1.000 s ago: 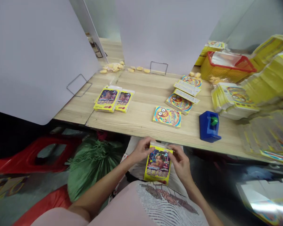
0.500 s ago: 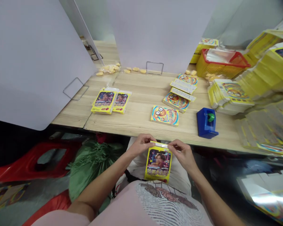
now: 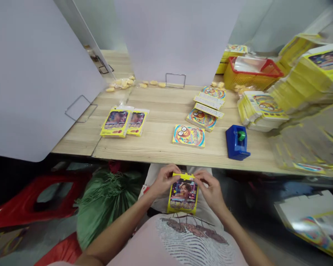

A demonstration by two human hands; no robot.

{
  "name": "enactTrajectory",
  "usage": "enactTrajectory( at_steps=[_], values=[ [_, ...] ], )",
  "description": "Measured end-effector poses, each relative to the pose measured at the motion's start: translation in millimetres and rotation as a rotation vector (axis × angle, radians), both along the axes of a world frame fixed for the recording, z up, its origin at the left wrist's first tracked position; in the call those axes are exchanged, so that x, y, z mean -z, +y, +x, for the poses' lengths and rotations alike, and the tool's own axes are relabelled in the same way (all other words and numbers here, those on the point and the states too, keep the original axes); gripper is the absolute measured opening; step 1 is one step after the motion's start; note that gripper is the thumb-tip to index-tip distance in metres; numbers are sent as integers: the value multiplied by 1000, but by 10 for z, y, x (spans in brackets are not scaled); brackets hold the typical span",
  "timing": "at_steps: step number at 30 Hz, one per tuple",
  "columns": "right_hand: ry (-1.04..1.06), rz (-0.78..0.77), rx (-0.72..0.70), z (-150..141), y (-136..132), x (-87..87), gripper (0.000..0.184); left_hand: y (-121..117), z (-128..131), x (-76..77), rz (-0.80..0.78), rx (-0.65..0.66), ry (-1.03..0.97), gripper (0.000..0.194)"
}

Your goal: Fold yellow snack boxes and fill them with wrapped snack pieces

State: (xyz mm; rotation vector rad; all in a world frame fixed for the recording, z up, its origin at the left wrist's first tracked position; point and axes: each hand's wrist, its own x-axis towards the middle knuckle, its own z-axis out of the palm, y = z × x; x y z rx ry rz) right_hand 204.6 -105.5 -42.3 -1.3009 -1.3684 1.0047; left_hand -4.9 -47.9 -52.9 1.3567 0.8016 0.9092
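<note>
Over my lap, below the table's front edge, is a yellow printed card box (image 3: 182, 195) with a person's picture on its front. My left hand (image 3: 164, 181) pinches its top left corner. At the top right corner, the thumb and fingers of my right hand (image 3: 210, 185) are closed on the same box. Its top edge between the hands shows yellow. Just beyond, on the table (image 3: 133, 149), lies a flat box with a cartoon face (image 3: 188, 136). A blue tape dispenser (image 3: 236, 143) with a green core stands to the right.
Two picture-front boxes (image 3: 116, 122) lie at the left. Several cartoon boxes (image 3: 202, 117) overlap at centre right. Stacked packages (image 3: 316, 81) and a yellow-red basket (image 3: 252, 75) fill the right. Wire-footed white panels (image 3: 180, 40) stand behind. A green bag (image 3: 108, 203) and red stool (image 3: 69, 184) are below.
The white strip along the box's top edge no longer shows; yellow shows there instead. Both hands have shifted slightly lower in view with the box. The whole view has moved a little.
</note>
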Motion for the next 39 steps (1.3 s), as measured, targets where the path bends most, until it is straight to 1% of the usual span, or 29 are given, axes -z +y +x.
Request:
enactTrajectory(
  at_steps=[3, 4, 5, 6, 7, 9, 10, 11, 12, 13, 15, 16, 19, 22, 25, 27, 29, 32, 34, 36, 37, 38, 39],
  values=[
    [-36, 26, -20, 62, -20, 24, 12, -71, 62, -9, -136, -9, -49, 19],
    [-53, 28, -16, 137, 11, 20, 17, -82, 79, -8, -200, -15, -64, 22],
    [-72, 39, 29, 246, 62, 11, 23, -87, 93, -1, -262, -24, -80, 25],
    [-96, 62, 127, 387, 130, -4, 26, -85, 106, 11, -318, -32, -98, 27],
    [-125, 102, 277, 555, 211, -24, 25, -80, 119, 26, -368, -37, -115, 27],
    [-182, 197, 641, 937, 391, -64, 21, -69, 149, 38, -442, -39, -147, 30],
    [-206, 212, 781, 1126, 481, -76, 23, -67, 165, 30, -468, -40, -157, 33],
    [-221, 195, 859, 1297, 567, -77, 25, -68, 181, 12, -487, -41, -162, 37],
    [-228, 153, 878, 1440, 646, -69, 29, -74, 197, -14, -501, -47, -163, 40],
    [-226, 101, 856, 1550, 717, -51, 31, -82, 212, -45, -512, -55, -163, 42],
    [-217, 25, 781, 1667, 825, -6, 34, -104, 237, -100, -523, -54, -160, 43],
    [-210, 18, 766, 1682, 863, 15, 34, -115, 245, -118, -522, -46, -155, 42],
    [-195, 44, 808, 1628, 918, 44, 32, -127, 258, -130, -488, -30, -132, 39],
    [-171, 92, 896, 1521, 891, 48, 31, -88, 255, -132, -438, -75, -122, 39],
    [-46, 156, 972, 1395, 785, 87, 33, -1, 247, -177, -404, -99, -133, 45],
    [49, 181, 978, 1308, 694, 151, 33, 69, 241, -215, -389, -83, -126, 45],
    [102, 185, 964, 1243, 621, 237, 32, 135, 234, -242, -371, -57, -108, 40],
    [117, 177, 956, 1221, 580, 364, 31, 215, 227, -261, -346, -1, -88, 37],
    [107, 164, 947, 1243, 567, 409, 32, 257, 225, -272, -325, 42, -65, 36],
    [112, 145, 927, 1250, 528, 388, 34, 295, 228, -289, -301, 86, -27, 36],
    [127, 127, 898, 1236, 497, 346, 34, 315, 230, -298, -281, 115, -6, 35],
    [150, 94, 836, 1206, 461, 282, 33, 335, 235, -306, -254, 150, 14, 34],
    [171, 47, 733, 1161, 427, 196, 32, 357, 240, -311, -221, 187, 31, 33]
  ],
)
